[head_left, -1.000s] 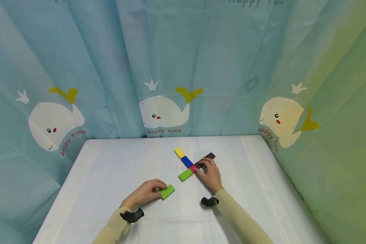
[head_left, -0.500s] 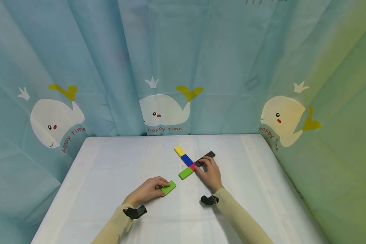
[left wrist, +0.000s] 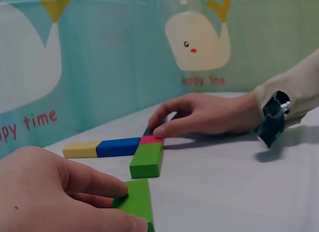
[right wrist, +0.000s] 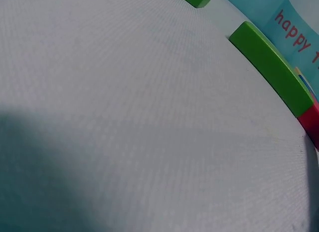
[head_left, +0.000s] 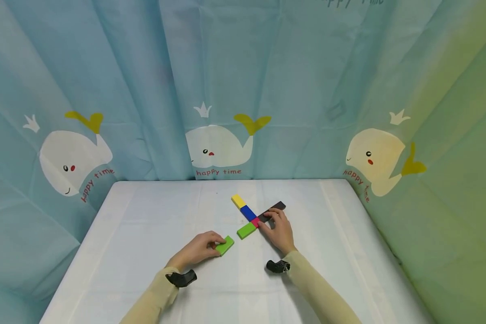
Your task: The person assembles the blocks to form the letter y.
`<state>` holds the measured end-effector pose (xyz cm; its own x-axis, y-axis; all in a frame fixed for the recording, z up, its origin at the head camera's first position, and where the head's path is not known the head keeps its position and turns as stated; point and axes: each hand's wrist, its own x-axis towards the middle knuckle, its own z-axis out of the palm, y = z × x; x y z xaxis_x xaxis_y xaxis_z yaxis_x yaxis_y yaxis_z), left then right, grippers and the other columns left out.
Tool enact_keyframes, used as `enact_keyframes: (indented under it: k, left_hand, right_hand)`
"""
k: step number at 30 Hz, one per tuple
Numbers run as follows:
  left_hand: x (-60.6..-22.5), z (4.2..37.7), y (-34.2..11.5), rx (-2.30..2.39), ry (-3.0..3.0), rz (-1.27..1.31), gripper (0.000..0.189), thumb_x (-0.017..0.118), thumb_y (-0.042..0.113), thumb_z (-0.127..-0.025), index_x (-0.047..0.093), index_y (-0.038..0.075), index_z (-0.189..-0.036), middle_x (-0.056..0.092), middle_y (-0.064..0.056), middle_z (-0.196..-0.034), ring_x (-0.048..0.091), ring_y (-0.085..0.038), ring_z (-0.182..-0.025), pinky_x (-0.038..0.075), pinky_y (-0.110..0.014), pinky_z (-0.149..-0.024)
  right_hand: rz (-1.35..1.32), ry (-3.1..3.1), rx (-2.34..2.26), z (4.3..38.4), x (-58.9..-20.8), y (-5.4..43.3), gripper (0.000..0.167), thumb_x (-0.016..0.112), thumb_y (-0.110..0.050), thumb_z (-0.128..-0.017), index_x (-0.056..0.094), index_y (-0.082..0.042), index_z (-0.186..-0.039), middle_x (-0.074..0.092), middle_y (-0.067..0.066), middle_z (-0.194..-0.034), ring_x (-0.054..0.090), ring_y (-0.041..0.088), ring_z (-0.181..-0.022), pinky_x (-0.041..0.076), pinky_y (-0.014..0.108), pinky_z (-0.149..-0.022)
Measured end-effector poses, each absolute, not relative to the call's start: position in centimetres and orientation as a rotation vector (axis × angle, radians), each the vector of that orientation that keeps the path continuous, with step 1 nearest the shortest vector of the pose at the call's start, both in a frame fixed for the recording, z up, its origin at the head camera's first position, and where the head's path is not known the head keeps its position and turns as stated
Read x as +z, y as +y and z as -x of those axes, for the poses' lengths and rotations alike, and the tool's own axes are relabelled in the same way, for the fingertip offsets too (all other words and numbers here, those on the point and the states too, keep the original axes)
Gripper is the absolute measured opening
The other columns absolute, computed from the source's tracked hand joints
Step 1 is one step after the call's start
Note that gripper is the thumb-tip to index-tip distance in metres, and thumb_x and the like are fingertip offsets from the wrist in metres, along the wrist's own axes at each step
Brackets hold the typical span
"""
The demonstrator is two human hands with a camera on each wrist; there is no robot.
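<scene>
My left hand pinches a green block between thumb and fingers, low over or on the table; the left wrist view shows the green block at the fingertips. Across a small gap lies a second green block, its far end against a small pink block. A blue block and a yellow block run off diagonally from the pink one. My right hand holds the near part of a black block with curled fingers, its thumb at the pink block.
White cloth covers the table. Blue-green curtains printed with whales hang behind and at the sides. A black wrist device sits at the left cuff, another black wrist device at the right.
My left hand has moved slightly forward and right with its green block, nearer to the joined row. The right hand and the other blocks keep their places.
</scene>
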<state>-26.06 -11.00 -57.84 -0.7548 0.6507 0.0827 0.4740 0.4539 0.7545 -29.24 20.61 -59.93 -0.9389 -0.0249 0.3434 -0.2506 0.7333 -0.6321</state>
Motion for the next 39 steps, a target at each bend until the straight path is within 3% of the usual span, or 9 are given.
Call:
enact_keyframes:
  k: [17, 39]
  left_hand:
    - [-57.7, 27.6, -10.7, 1.177, 2.465, -1.004, 0.036, 0.075, 0.013, -0.086, 0.067, 0.01, -0.121, 0.063, 0.001, -0.1, 0.055, -0.013, -0.084, 0.047, -0.028, -0.076]
    - [-57.2, 29.6, -9.7, 1.145, 2.351, -0.956, 0.037, 0.075, 0.014, -0.087, 0.066, 0.016, -0.122, 0.062, 0.004, -0.102, 0.053, -0.01, -0.084, 0.045, -0.026, -0.075]
  right_hand:
    - [-0.216, -2.608, 1.031, 29.4, -59.7, 20.6, 0.035, 0.077, -0.033, -0.085, 0.068, -0.01, -0.11, 0.054, 0.009, -0.127, 0.056, 0.027, -0.106, 0.043, 0.047, -0.092]
    - [-0.207, -2.626, 1.028, 29.6, -60.3, 20.8, 0.036, 0.077, -0.034, -0.086, 0.068, -0.011, -0.112, 0.053, 0.008, -0.128, 0.055, 0.027, -0.107, 0.043, 0.047, -0.093]
